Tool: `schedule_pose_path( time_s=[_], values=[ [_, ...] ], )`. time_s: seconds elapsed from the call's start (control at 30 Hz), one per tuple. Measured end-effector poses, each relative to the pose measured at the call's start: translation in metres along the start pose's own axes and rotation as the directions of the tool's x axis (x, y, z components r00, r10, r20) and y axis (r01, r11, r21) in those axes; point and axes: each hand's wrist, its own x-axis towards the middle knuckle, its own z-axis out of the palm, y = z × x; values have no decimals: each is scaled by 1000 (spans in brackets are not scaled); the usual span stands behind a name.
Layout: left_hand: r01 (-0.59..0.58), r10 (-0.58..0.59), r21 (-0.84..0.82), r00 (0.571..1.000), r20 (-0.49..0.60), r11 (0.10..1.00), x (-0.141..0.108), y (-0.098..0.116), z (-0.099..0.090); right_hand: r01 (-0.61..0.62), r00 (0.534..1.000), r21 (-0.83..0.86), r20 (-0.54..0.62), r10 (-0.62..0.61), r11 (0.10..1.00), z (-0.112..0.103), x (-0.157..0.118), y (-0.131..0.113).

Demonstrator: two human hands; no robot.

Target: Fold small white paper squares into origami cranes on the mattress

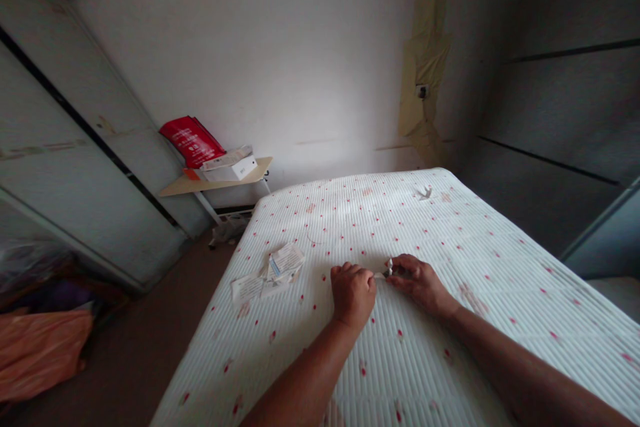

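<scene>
Both hands are close together over the middle of a quilted white mattress [400, 327] dotted with small red flowers. My left hand [353, 293] is closed, its knuckles up, and its fingers hide most of what they grip. From its side a short, pale, thin piece [379, 275] reaches toward the other hand. My right hand [419, 282] pinches a small white object [390, 265] that sticks up between thumb and fingers; its kind is too small to tell. Left of the hands lie creased printed paper sheets [285, 263].
A crumpled white scrap [425, 193] lies near the mattress's far right corner. Beyond its far left corner, a small table [185, 187] carries a red bag [193, 140] and a white box [231, 167]. An orange bag [43, 353] is on the left, by a cabinet [75, 147].
</scene>
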Motion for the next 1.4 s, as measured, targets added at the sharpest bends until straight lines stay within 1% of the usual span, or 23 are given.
schedule_pose_path(
  time_s=[0.13, 0.27, 0.47, 0.6, 0.73, 0.87, 0.97, 1.03, 1.13, 1.2, 1.23, 1.3, 1.4],
  values=[
    [4, -4, -14, 1000, -3, 1000, -2, -3, -2, 6, 1000, 11, 11, -6, 1000, 0, 0, 3],
    [-13, 13, -63, 1000, 1, 998, -3, -8, -3, 11, 1000, 18, 29, -11, 1000, 1, 0, 5],
    [-63, 61, -144, 998, -17, 988, 1, -5, -2, 31, 1000, 46, 2, -31, 998, 0, 1, 0],
    [-60, 58, -140, 998, -17, 988, 3, -2, 0, 62, 998, 65, 11, -63, 996, 0, 2, -2],
    [-41, 44, -141, 999, 13, 989, 5, -2, 1, 50, 998, 91, 31, -53, 995, 1, 2, 0],
    [-12, 15, -146, 1000, 18, 989, 6, -4, 2, 38, 998, 88, 52, -43, 995, 2, 1, 2],
    [20, -16, -143, 999, 31, 990, 6, -4, 2, 39, 996, 49, 80, -43, 998, -7, 1, 4],
    [52, -46, -149, 998, 48, 987, 6, -4, 1, 16, 997, 47, 71, -19, 999, -17, 2, 8],
    [81, -72, -162, 996, 58, 983, 7, -3, 0, -80, 997, 46, -5, 80, 996, -34, 2, 19],
    [90, -82, -174, 995, 53, 981, 7, -2, -1, -159, 983, 33, -84, 161, 987, -44, 2, 25],
    [95, -87, -180, 995, 51, 979, 8, -1, -1, -182, 978, 25, -102, 183, 983, -47, 2, 27],
    [102, -94, -193, 994, 48, 976, 8, -1, -1, -170, 981, 13, -88, 171, 985, -50, 1, 27],
    [94, -88, -216, 995, 38, 972, 9, -3, 3, -42, 999, -22, 21, 42, 999, -46, 0, 21]
  ],
)
